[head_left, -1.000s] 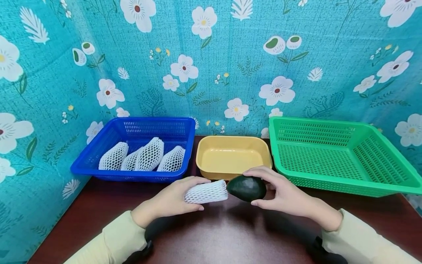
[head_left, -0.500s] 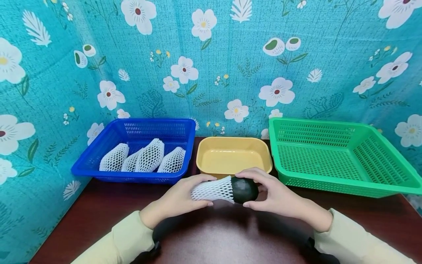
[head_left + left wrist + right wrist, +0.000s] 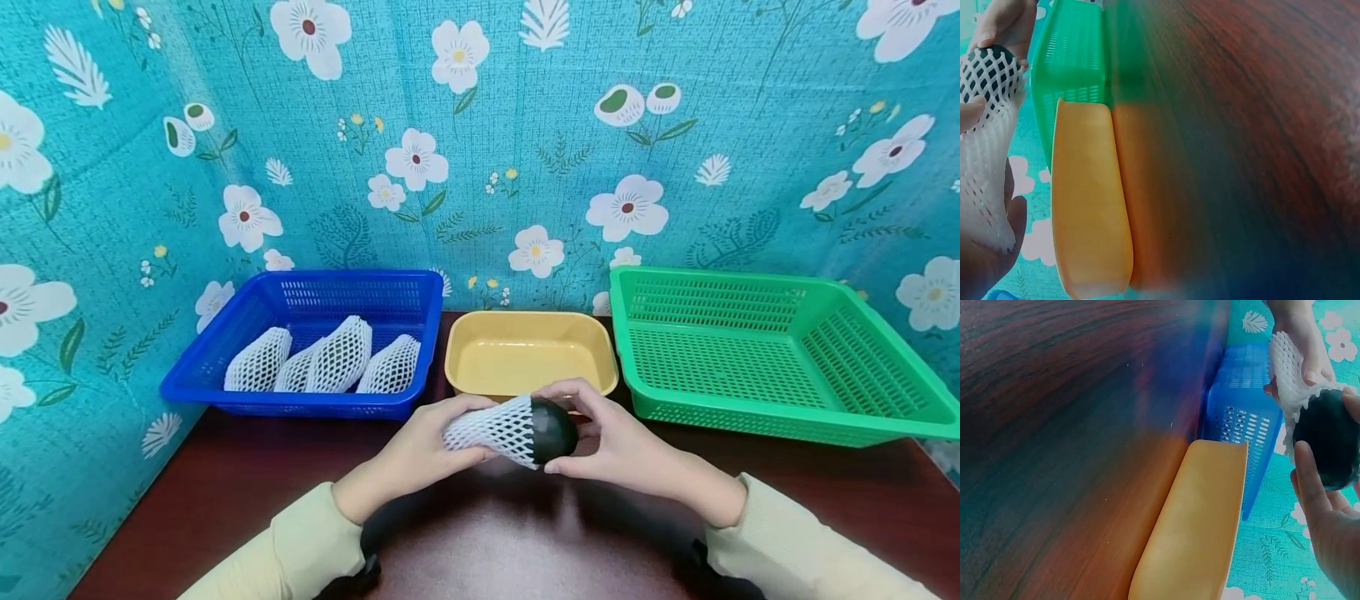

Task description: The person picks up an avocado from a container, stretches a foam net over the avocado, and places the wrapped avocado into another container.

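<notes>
My left hand (image 3: 420,446) grips a white foam net sleeve (image 3: 491,429) around its narrow left part. Out of the sleeve's right mouth shows the rounded end of a dark green avocado (image 3: 553,431); its other end is covered by the mesh. My right hand (image 3: 622,437) holds that bare end between thumb and fingers. In the right wrist view the scalloped net edge circles the avocado (image 3: 1327,440). Through the stretched mesh, the left wrist view shows dark skin near the sleeve's (image 3: 988,81) opening. Both hands are in front of the yellow tub (image 3: 525,367).
At the back left is a blue basket (image 3: 187,387) with several net-wrapped pieces (image 3: 341,354) in it. A green basket (image 3: 750,408) stands at the back right, the yellow tub between them. Behind all three hangs a flowered teal cloth (image 3: 480,125). The tabletop (image 3: 517,533) is dark reddish wood.
The avocado, earlier wholly outside at the sleeve's mouth, has gone into the net from the right, and the mesh has stretched over it. The two hands have come closer together.
</notes>
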A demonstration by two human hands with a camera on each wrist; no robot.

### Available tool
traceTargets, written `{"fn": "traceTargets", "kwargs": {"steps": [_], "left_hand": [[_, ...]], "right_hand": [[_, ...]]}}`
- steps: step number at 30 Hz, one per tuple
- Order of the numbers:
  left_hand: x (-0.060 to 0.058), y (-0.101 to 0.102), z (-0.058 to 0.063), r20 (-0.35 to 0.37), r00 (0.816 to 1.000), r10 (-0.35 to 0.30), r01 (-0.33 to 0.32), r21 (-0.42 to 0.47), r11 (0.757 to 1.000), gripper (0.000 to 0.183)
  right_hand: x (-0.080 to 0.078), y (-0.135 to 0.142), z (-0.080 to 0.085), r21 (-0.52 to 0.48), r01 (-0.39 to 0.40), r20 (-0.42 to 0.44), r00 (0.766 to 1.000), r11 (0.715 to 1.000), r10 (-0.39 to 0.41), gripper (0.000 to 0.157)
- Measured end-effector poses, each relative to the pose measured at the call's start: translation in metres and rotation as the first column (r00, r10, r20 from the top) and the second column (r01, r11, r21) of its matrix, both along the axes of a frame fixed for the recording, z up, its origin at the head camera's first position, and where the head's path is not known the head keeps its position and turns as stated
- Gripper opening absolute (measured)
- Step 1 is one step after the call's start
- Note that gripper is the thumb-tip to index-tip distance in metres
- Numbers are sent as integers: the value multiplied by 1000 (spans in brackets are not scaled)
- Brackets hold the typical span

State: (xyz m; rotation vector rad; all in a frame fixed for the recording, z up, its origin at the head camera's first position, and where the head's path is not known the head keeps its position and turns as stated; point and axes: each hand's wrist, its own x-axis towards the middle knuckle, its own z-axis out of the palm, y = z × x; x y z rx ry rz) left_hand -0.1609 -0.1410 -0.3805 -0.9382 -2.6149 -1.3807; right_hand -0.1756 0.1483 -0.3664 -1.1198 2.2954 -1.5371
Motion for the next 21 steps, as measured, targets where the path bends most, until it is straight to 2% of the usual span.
{"fn": "traceTargets", "kwargs": {"steps": [9, 14, 18, 21], "left_hand": [[1, 3, 3, -6, 1000, 5, -5, 7, 1000, 48], [-2, 7, 7, -16, 1000, -19, 19, -6, 1000, 53], [-4, 11, 9, -2, 1000, -22, 22, -17, 1000, 59], [-5, 15, 10, 13, 999, -36, 37, -25, 999, 63]], "right_hand": [[1, 6, 1, -62, -64, -103, 993, 996, 57, 68], [2, 8, -1, -83, 3, -141, 990, 997, -14, 66], [4, 8, -4, -82, 87, -128, 987, 993, -97, 65], [5, 8, -6, -94, 112, -118, 985, 989, -123, 63]]}}
